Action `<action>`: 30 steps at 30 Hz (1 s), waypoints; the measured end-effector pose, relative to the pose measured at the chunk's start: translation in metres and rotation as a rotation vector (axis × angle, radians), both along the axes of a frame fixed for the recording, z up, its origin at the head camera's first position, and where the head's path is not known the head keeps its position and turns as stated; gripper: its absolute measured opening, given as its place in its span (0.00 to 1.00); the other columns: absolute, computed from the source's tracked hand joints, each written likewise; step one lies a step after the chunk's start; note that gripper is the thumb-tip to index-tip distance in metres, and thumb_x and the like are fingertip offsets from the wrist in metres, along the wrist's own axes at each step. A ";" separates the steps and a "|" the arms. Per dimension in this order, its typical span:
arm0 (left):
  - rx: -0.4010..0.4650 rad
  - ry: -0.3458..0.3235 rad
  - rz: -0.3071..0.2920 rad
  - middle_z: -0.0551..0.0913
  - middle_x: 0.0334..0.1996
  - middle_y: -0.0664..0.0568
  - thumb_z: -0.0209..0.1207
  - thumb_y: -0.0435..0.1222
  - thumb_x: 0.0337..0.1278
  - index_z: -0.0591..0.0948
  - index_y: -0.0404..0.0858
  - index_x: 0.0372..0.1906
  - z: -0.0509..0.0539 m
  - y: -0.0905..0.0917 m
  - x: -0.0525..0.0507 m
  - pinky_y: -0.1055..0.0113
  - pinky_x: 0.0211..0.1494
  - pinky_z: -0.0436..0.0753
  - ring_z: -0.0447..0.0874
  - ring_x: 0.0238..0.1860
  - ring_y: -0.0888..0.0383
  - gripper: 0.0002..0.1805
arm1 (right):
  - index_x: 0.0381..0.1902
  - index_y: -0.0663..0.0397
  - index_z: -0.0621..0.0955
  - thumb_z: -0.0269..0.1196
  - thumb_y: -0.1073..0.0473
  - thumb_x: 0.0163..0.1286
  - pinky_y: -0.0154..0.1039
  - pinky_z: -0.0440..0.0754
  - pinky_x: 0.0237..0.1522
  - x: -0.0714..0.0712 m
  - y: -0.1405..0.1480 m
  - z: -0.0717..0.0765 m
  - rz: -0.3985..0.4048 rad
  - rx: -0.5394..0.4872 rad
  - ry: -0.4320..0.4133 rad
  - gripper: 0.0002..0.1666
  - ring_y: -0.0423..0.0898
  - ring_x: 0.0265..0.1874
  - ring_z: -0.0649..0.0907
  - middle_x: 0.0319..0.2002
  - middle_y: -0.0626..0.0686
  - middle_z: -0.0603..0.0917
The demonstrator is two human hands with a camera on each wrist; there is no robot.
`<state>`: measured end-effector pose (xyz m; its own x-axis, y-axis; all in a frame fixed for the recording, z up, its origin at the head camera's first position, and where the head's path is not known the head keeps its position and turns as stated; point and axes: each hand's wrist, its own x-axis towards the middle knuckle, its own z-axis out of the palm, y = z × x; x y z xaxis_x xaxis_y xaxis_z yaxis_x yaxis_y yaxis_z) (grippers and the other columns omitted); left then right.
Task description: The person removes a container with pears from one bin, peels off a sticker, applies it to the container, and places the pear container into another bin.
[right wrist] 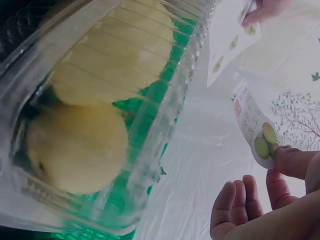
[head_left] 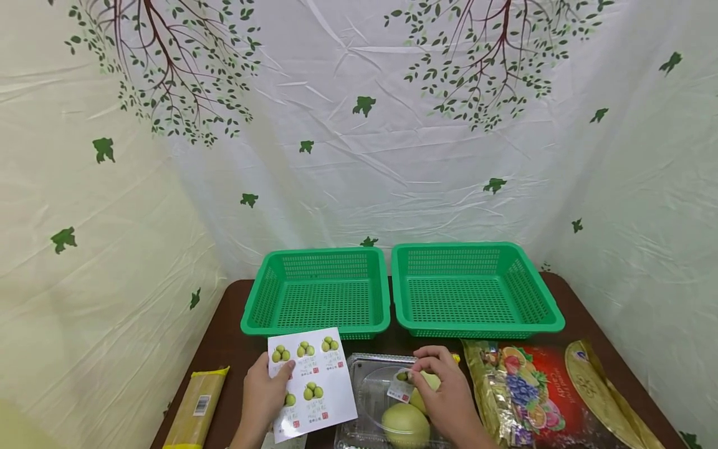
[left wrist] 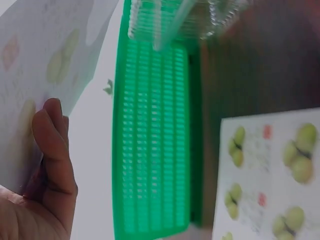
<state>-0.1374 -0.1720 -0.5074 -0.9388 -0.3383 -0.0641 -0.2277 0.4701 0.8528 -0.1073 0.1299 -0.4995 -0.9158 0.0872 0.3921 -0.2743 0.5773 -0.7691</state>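
Note:
My left hand (head_left: 268, 391) holds a white sheet of pear-picture stickers (head_left: 336, 396) tilted up, its thumb over the sheet's left part. The sheet also shows beside the fingers in the left wrist view. Between thumb and forefinger, my right hand (head_left: 449, 390) pinches one peeled sticker (right wrist: 252, 122), printed with green pears and a red seal. Below that hand lies a clear plastic box (head_left: 364, 430) with its lid over round yellow-green pears (head_left: 406, 425). The sticker is above the lid in the head view; whether it touches cannot be told there, but the right wrist view shows it apart.
Two green baskets (head_left: 324, 330) (head_left: 477, 329) stand side by side at the back of the dark table (head_left: 224, 324). A yellow-ended packet with a barcode (head_left: 196, 408) lies left, and a red and gold candy bag (head_left: 538, 386) right. Another sticker sheet (left wrist: 270, 195) lies near the left hand.

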 end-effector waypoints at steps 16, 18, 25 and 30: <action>-0.029 -0.273 0.056 0.82 0.35 0.40 0.64 0.37 0.71 0.74 0.24 0.56 -0.038 -0.051 0.016 0.63 0.35 0.78 0.81 0.31 0.54 0.22 | 0.27 0.45 0.80 0.71 0.73 0.64 0.45 0.86 0.47 -0.010 0.007 0.000 0.013 -0.026 -0.054 0.17 0.46 0.47 0.82 0.48 0.50 0.82; -0.049 -0.292 0.055 0.82 0.38 0.38 0.64 0.37 0.70 0.74 0.23 0.56 -0.045 -0.055 0.015 0.59 0.39 0.79 0.81 0.34 0.51 0.22 | 0.27 0.45 0.80 0.71 0.72 0.65 0.44 0.86 0.47 -0.011 0.008 0.000 0.009 -0.022 -0.062 0.17 0.47 0.47 0.82 0.48 0.49 0.82; -0.105 -0.341 0.042 0.79 0.55 0.25 0.65 0.38 0.69 0.70 0.17 0.64 -0.074 -0.062 0.008 0.39 0.58 0.78 0.80 0.51 0.35 0.32 | 0.26 0.45 0.80 0.71 0.72 0.65 0.45 0.86 0.46 -0.012 0.009 0.000 0.003 -0.015 -0.052 0.17 0.47 0.46 0.82 0.47 0.48 0.82; -0.168 -0.359 0.012 0.71 0.64 0.17 0.65 0.38 0.68 0.64 0.11 0.66 -0.089 -0.064 0.006 0.33 0.68 0.73 0.72 0.65 0.23 0.38 | 0.27 0.45 0.80 0.71 0.73 0.64 0.44 0.85 0.45 -0.013 0.009 0.000 0.001 -0.008 -0.039 0.17 0.46 0.45 0.82 0.47 0.48 0.82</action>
